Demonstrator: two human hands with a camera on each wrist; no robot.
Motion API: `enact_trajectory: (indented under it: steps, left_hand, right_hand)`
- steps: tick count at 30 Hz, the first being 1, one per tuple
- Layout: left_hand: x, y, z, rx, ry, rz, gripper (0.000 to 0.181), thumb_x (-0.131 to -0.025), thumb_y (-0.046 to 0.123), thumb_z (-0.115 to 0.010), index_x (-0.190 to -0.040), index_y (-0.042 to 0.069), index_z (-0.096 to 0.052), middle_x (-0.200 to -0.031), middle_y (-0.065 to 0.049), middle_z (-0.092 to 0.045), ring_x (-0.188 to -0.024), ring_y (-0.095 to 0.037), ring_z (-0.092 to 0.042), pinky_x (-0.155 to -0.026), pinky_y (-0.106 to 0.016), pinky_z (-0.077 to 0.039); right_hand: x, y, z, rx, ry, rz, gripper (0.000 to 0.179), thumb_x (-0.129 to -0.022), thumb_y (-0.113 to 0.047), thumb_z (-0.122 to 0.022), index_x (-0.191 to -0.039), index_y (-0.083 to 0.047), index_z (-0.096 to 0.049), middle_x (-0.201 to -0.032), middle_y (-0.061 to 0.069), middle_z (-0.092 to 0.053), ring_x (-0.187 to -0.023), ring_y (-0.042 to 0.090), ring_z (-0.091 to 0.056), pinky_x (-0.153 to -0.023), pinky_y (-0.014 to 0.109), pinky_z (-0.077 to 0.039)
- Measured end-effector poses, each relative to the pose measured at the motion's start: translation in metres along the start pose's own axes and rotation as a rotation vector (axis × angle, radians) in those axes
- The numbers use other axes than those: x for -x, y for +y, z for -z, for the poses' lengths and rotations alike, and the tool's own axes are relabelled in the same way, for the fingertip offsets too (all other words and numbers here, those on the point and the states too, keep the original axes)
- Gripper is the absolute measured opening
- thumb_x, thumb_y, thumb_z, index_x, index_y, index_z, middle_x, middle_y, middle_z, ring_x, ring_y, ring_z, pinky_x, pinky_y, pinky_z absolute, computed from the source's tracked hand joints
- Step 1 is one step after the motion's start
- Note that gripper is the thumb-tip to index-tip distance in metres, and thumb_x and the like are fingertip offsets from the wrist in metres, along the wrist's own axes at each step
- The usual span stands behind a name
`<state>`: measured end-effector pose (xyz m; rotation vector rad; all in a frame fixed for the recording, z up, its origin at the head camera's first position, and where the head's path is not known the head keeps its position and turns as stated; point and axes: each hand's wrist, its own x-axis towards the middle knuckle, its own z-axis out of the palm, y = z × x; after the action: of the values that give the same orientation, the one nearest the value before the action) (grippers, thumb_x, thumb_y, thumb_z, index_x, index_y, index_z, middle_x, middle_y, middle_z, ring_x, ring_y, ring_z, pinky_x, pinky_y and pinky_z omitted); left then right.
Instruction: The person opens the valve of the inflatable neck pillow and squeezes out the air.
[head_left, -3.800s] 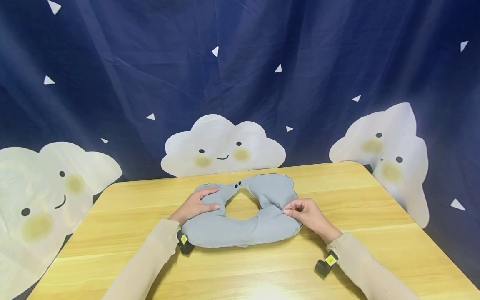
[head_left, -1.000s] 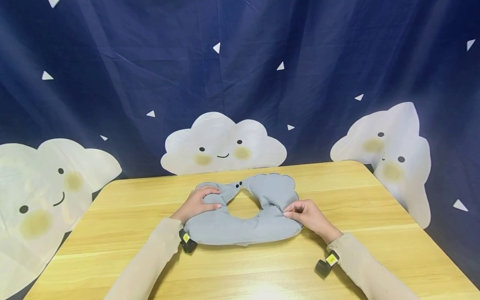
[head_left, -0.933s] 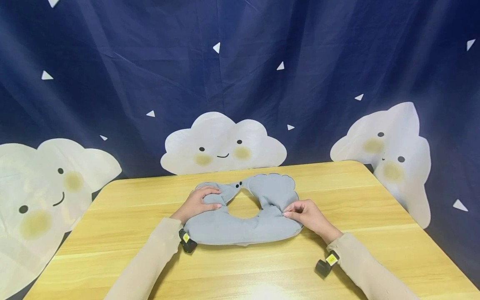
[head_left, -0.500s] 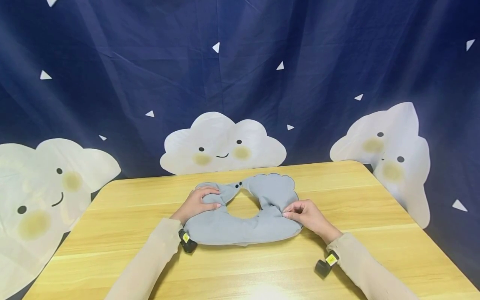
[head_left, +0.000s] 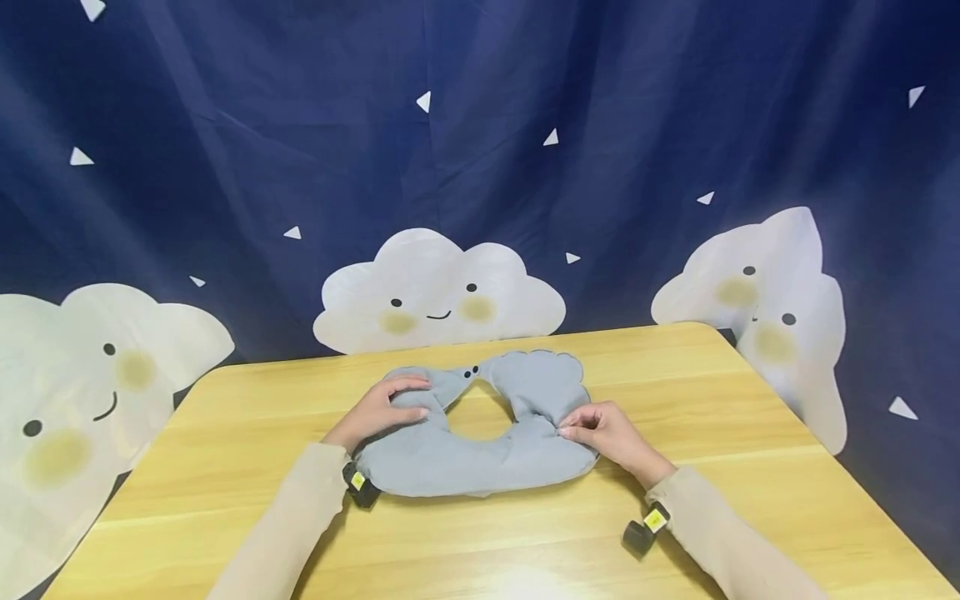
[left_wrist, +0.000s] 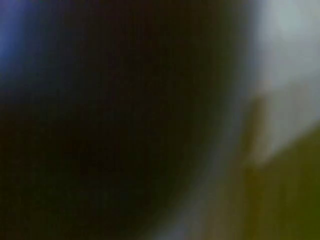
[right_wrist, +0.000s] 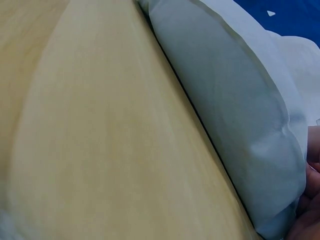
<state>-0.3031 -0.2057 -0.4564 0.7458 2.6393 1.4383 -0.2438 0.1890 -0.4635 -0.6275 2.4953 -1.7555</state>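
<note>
A grey inflated U-shaped neck pillow (head_left: 480, 465) lies on the wooden table in the head view, its two ends meeting at the far side beside two small dark snap buttons (head_left: 471, 372). My left hand (head_left: 378, 412) rests on the pillow's left lobe, thumb and fingers spread over the fabric. On the right side, my right hand (head_left: 600, 429) pinches the pillow between thumb and fingertips, where the fabric puckers; the pinched spot is partly hidden by the fingers. The right wrist view shows the pillow's seamed side (right_wrist: 240, 110) with part of the right hand (right_wrist: 312, 200) at the edge.
The wooden table (head_left: 480, 550) extends around the pillow, with its far edge against a dark blue curtain (head_left: 480, 167) printed with clouds and triangles. Black wrist cameras hang at both cuffs. The left wrist view is mostly dark and blurred.
The head view has shifted slightly, moving the whole scene a little left. Both hands keep their places on the neck pillow, which looks much the same.
</note>
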Motion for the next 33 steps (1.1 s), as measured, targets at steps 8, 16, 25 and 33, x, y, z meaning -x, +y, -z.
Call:
enact_trajectory:
  steps: [8, 16, 25, 33]
  left_hand:
    - [0.014, 0.027, 0.017, 0.054, -0.128, -0.022, 0.057, -0.083, 0.024, -0.074, -0.134, 0.011, -0.053, -0.14, -0.003, -0.048, -0.135, -0.027, -0.034, -0.111, -0.052, -0.024]
    - [0.031, 0.045, 0.016, 0.029, -0.29, -0.098, 0.066, -0.079, 0.02, -0.076, -0.139, 0.019, -0.048, -0.151, -0.011, -0.033, -0.142, -0.033, -0.019, -0.112, -0.057, -0.013]
    - [0.037, 0.042, 0.006, -0.022, -0.392, -0.238, 0.082, -0.074, 0.035, -0.079, -0.143, 0.013, -0.041, -0.149, -0.013, -0.035, -0.141, -0.032, -0.022, -0.111, -0.019, -0.016]
    - [0.038, 0.035, -0.001, 0.06, -0.467, -0.262, 0.095, -0.073, 0.053, -0.074, -0.146, 0.007, -0.034, -0.148, -0.017, -0.035, -0.141, -0.027, -0.024, -0.111, -0.018, -0.014]
  right_hand:
    - [0.003, -0.011, 0.0, -0.002, -0.004, -0.01, 0.009, -0.081, -0.003, -0.071, -0.085, 0.005, -0.071, -0.082, 0.012, -0.069, -0.07, 0.003, -0.055, -0.062, 0.019, -0.047]
    - [0.004, -0.03, -0.001, 0.03, -0.02, -0.018, 0.008, -0.082, 0.002, -0.068, -0.084, 0.01, -0.069, -0.081, 0.018, -0.068, -0.07, 0.004, -0.055, -0.061, 0.018, -0.046]
    - [-0.001, -0.001, 0.001, 0.014, -0.012, -0.013, 0.01, -0.081, -0.005, -0.072, -0.084, 0.004, -0.071, -0.078, 0.003, -0.069, -0.069, 0.004, -0.055, -0.06, 0.019, -0.046]
    - [-0.001, -0.003, 0.002, 0.005, -0.025, -0.015, 0.011, -0.081, -0.009, -0.073, -0.085, 0.001, -0.072, -0.078, 0.003, -0.068, -0.069, 0.005, -0.055, -0.061, 0.019, -0.046]
